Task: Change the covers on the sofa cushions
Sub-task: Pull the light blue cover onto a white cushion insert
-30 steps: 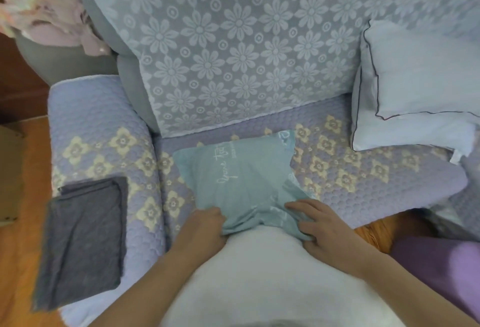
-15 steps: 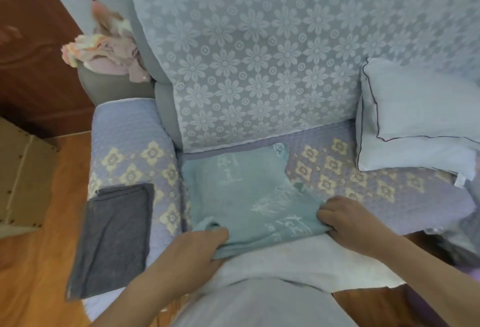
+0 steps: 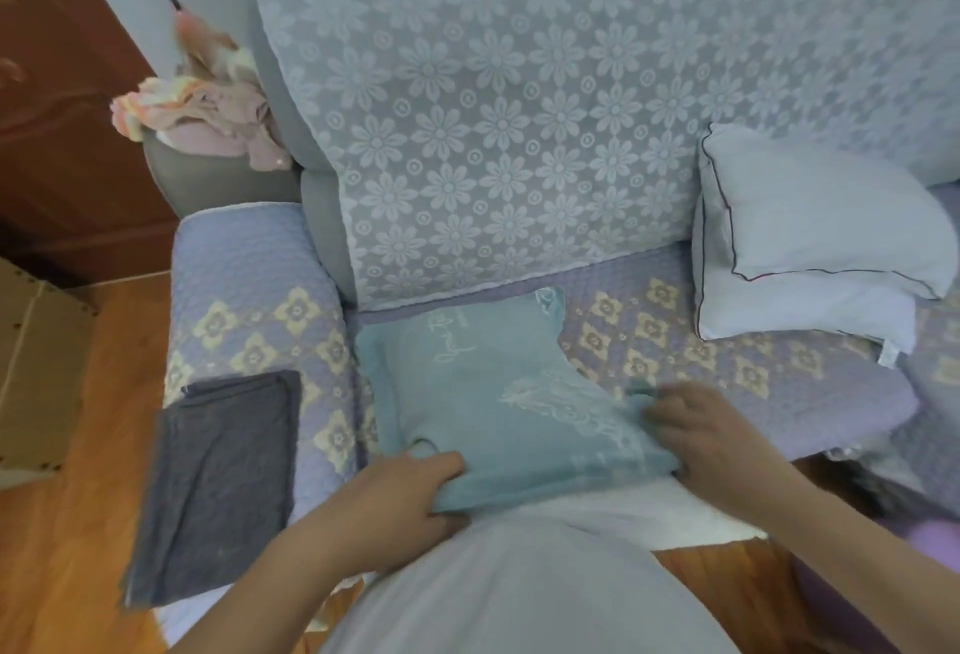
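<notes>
From where I watch, a grey cloth (image 3: 218, 482) lies on the armrest left of the teal cover (image 3: 498, 409), which sits on the sofa seat (image 3: 779, 383). My left hand (image 3: 395, 502) pinches its near-left edge; my right hand (image 3: 701, 430), blurred, seems to grip its near-right edge. I judge the cover is being pulled over the white cushion (image 3: 623, 513); next, tug it further on. Its opening faces me, long axis toward the backrest. A bare pillow (image 3: 810, 232) lies to its right.

Both hands have drawn the teal cover (image 3: 498, 404) further down over the white cushion (image 3: 675, 518).
</notes>
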Available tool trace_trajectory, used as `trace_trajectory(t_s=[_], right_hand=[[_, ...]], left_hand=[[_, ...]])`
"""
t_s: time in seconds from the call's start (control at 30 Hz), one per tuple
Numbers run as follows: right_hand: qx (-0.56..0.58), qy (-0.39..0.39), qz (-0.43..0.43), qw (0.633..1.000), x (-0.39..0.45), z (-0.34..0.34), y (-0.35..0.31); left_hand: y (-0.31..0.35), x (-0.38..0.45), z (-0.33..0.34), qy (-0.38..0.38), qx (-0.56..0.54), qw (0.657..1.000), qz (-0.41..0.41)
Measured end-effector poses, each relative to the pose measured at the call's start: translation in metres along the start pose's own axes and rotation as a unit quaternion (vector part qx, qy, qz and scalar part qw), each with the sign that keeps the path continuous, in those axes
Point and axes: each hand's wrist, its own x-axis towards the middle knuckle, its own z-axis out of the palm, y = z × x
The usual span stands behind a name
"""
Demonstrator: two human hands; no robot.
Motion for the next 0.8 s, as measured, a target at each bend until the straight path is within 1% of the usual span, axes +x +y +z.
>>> trace_trajectory(t_s=[0.03,0.07,0.1,0.13,0.17,0.2,0.27,0.3,0.33,0.4,0.43,0.47,0.5,0.53,0.57,0.6,0.63,0.67,0.7,0.73,0.77,0.8], right_hand=[[0.070,-0.004,0.038,0.997,-0.019,0.007,-0.010],[0.152,-0.029,0.123,0.980,-0.030,0.012,-0.028],[0.209,-0.031,0.211,0.954,-0.034,0.013,-0.045],[0.237,0.013,0.287,0.928,-0.030,0.019,-0.054],[0.247,0.056,0.337,0.907,-0.014,0.010,-0.057],[0.259,0.106,0.355,0.892,0.011,-0.011,-0.050],[0.269,0.242,0.340,0.868,0.070,-0.087,-0.033],[0.255,0.291,0.326,0.862,0.092,-0.133,-0.032],[0.245,0.331,0.293,0.863,0.108,-0.179,-0.033],[0.215,0.359,0.213,0.883,0.124,-0.257,-0.035],[0.210,0.364,0.185,0.888,0.125,-0.287,-0.039],[0.215,0.381,0.171,0.883,0.125,-0.300,-0.042],[0.227,0.417,0.168,0.864,0.123,-0.306,-0.048],[0.245,0.449,0.182,0.840,0.126,-0.299,-0.047],[0.249,0.457,0.199,0.830,0.128,-0.285,-0.045],[0.241,0.379,0.218,0.866,0.133,-0.266,-0.043],[0.223,0.235,0.235,0.917,0.139,-0.248,-0.040],[0.218,0.107,0.238,0.940,0.136,-0.234,-0.036],[0.242,0.068,0.227,0.941,0.129,-0.235,-0.033],[0.280,0.117,0.215,0.928,0.126,-0.246,-0.023],[0.315,0.177,0.201,0.910,0.116,-0.263,-0.022],[0.332,0.214,0.179,0.901,0.107,-0.271,-0.024]], left_hand=[[-0.004,-0.004,0.005,-0.002,-0.018,0.999,-0.034],[-0.006,-0.007,0.008,0.000,-0.040,0.998,-0.058],[-0.005,-0.005,0.006,0.002,-0.056,0.996,-0.066],[-0.002,0.001,-0.003,0.010,-0.064,0.996,-0.069],[0.003,0.009,-0.020,0.040,-0.060,0.995,-0.068],[0.010,0.019,-0.044,0.096,-0.073,0.990,-0.072],[0.033,0.031,-0.118,0.226,-0.124,0.964,-0.067],[0.050,0.030,-0.159,0.276,-0.140,0.949,-0.054],[0.070,0.025,-0.202,0.323,-0.139,0.936,-0.032],[0.110,0.005,-0.267,0.397,-0.158,0.903,0.036],[0.126,-0.007,-0.284,0.424,-0.172,0.886,0.074],[0.133,-0.012,-0.292,0.448,-0.185,0.868,0.107],[0.137,-0.015,-0.292,0.464,-0.180,0.858,0.123],[0.130,-0.010,-0.285,0.461,-0.153,0.867,0.110],[0.122,-0.001,-0.276,0.427,-0.129,0.892,0.069],[0.111,0.011,-0.265,0.358,-0.112,0.927,0.005],[0.098,0.021,-0.256,0.296,-0.108,0.948,-0.055],[0.088,0.021,-0.245,0.268,-0.128,0.951,-0.084],[0.082,0.017,-0.239,0.279,-0.150,0.946,-0.071],[0.084,0.012,-0.245,0.292,-0.161,0.942,-0.024],[0.093,0.002,-0.245,0.275,-0.160,0.948,0.018],[0.098,-0.006,-0.240,0.243,-0.166,0.955,0.044]])
